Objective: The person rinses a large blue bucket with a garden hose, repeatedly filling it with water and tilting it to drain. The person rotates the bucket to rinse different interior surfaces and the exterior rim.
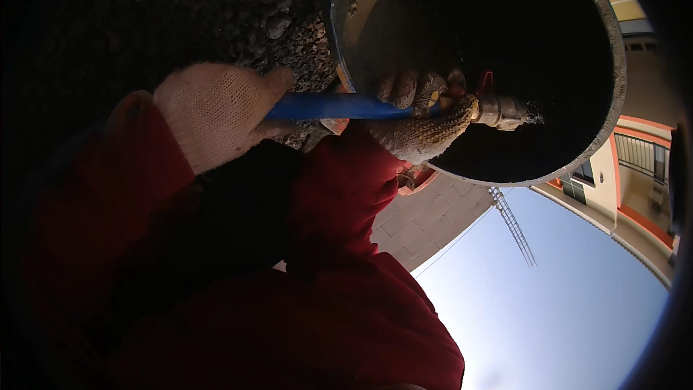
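Observation:
A blue hose (328, 105) runs between my two hands. At its right end is a metal valve (498, 112) with a small red lever (486, 82); a little water seems to spurt from its tip. My left hand (220, 112), in a pale knit glove, is closed around the hose's left part. My right hand (422, 119), in a soiled knit glove, wraps round the hose just behind the valve, fingers curled over it. The valve's tip points into the mouth of a large round drum (615, 65), whose inside is too dark to make out.
Dark gravel ground (281, 29) with pale stones lies at the upper left. Beyond the drum's lower edge is a grey block wall (433, 220). A building (639, 195) with orange trim and a balcony rises at the right, and a lattice mast (514, 227) stands against the sky.

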`<state>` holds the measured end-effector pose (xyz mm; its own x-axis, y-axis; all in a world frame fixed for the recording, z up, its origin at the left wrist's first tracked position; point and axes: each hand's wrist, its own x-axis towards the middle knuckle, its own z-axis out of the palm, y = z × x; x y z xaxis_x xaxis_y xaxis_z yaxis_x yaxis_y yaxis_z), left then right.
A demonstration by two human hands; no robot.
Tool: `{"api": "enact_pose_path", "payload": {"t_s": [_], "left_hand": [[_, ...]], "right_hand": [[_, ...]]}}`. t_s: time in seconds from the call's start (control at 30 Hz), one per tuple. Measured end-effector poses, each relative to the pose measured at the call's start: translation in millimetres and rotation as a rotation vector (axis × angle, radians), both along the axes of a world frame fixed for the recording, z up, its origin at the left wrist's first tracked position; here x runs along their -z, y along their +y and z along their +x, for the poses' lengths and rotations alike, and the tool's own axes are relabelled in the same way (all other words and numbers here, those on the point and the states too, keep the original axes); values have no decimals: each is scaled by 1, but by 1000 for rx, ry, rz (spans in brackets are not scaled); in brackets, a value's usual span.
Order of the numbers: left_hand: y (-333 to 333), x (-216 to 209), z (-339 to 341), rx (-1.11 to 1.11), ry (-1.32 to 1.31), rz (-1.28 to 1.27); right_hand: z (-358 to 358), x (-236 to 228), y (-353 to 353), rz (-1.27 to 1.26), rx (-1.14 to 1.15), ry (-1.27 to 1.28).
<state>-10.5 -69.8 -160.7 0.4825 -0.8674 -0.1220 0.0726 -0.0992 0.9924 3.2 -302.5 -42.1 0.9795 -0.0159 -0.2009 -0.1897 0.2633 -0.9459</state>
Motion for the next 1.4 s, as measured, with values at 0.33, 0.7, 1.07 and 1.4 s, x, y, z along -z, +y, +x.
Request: {"api": "enact_pose_path", "payload": {"t_s": [0.33, 0.7, 1.07, 1.4], "left_hand": [[-3, -17, -25, 311, 283, -47], [5, -49, -35, 117, 159, 337], [-26, -71, -74, -65, 125, 134], [-28, -68, -93, 127, 292, 322]], "right_hand": [[-7, -7, 51, -1009, 262, 295], [19, 8, 86, -319, 556, 328], [13, -3, 50, -1264, 19, -45], [-5, 29, 37, -987, -258, 202]]}}
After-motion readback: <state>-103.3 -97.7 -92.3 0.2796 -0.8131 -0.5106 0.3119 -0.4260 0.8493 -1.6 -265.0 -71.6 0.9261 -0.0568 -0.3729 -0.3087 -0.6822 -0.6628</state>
